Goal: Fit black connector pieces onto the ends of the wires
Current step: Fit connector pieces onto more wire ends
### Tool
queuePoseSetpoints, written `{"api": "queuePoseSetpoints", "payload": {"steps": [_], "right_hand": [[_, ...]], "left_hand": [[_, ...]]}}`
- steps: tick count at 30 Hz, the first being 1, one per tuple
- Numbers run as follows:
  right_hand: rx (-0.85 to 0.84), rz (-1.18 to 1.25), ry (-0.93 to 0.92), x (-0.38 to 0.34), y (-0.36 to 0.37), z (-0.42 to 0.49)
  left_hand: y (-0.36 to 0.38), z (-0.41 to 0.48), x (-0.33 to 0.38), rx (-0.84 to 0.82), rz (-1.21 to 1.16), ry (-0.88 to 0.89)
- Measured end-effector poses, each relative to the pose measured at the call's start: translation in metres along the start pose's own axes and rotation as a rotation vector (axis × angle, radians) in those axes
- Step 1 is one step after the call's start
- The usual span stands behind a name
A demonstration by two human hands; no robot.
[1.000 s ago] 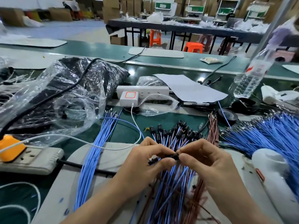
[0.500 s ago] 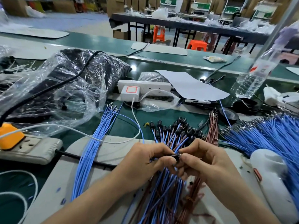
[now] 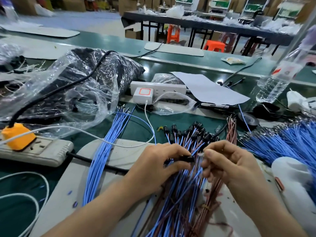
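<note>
- The left hand (image 3: 159, 168) is pinching a black connector (image 3: 185, 159) at its fingertips.
- The right hand (image 3: 230, 165) is curling just beside it; blur is hiding what it holds.
- Capped wires (image 3: 188, 134) are fanning beyond both hands.
- Bare mat (image 3: 130, 156) is lying open leftward, up to the blue wire bundle (image 3: 102, 159).
- A blue wire heap (image 3: 282, 142) is crowding the right.

Left hand (image 3: 159, 166) pinches black connector piece (image 3: 187, 159) at fingertips. Right hand (image 3: 229, 163), fingers curled, pinches a blurred wire end (image 3: 199, 154) just beside the connector. Mixed blue and brown wires (image 3: 184, 194) fan under both hands. Capped wires (image 3: 188, 132) lie beyond the fingertips. Loose blue bundle (image 3: 106, 151) left of left hand; blue heap (image 3: 282, 141) right of right hand.
</note>
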State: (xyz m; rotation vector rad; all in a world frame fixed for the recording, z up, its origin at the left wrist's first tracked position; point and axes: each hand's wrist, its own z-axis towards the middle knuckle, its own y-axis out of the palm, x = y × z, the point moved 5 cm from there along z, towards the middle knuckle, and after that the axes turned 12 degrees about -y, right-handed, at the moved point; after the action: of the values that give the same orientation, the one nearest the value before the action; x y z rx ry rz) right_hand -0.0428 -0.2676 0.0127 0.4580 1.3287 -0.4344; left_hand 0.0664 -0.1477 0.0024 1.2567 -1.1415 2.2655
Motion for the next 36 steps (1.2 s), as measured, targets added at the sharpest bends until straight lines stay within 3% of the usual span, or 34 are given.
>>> {"api": "queuePoseSetpoints", "payload": {"steps": [5, 11, 18, 23, 36], "right_hand": [[-0.014, 0.098, -0.059, -0.006, 0.005, -0.004], [-0.043, 0.103, -0.123, -0.009, 0.019, -0.008], [-0.02, -0.066, -0.288, -0.018, 0.021, -0.012], [-0.058, -0.386, -0.41, -0.018, 0.017, -0.013], [-0.156, -0.087, -0.052, -0.01, 0.014, -0.008]], "left_hand": [[-0.004, -0.001, 0.007, 0.021, -0.154, -0.006], [-0.003, -0.002, 0.007, -0.006, -0.157, 0.005], [-0.001, 0.0, 0.01, -0.029, -0.104, 0.016], [-0.002, -0.002, 0.009, 0.004, 0.001, 0.036], [0.002, -0.004, 0.001, -0.155, -0.065, -0.052]]}}
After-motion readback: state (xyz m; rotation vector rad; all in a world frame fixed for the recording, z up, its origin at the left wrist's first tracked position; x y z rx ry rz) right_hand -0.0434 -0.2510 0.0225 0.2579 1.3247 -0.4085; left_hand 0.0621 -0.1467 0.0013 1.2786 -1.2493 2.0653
